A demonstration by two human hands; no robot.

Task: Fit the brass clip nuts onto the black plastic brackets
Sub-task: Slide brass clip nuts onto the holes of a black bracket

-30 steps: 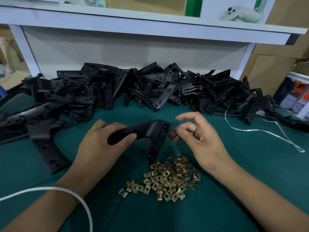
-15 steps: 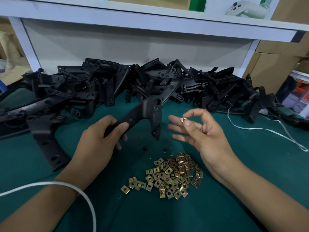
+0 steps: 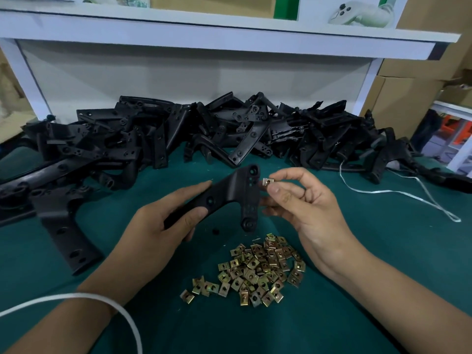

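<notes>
The left hand [image 3: 163, 226] gripped a black plastic bracket [image 3: 229, 192] by its long arm, thumb on top and fingers curled underneath, holding it above the green table cover [image 3: 357, 251]. The bracket's wide, holed end pointed toward one o'clock, and its short leg hung down toward six o'clock, ending in a round boss just above the cloth. The right hand [image 3: 306, 208], at three o'clock from the bracket, pinched a single brass clip nut [image 3: 268, 181] between thumb and forefinger, its other fingers loosely curled. The nut sat just beside the bracket's holed edge; whether it touched could not be told.

At six o'clock from both hands lay a loose heap of clip nuts [image 3: 258, 269] on the cloth, a few stragglers trailing off toward eight o'clock. A large pile of brackets [image 3: 204, 134] stretched across the table at twelve o'clock, below a white shelf [image 3: 229, 37]. One more bracket [image 3: 63, 221] lay flat at nine o'clock from the left hand. A white strap [image 3: 398, 191] curled over the cloth at three o'clock, and a white cord [image 3: 102, 300] crossed the left forearm.
</notes>
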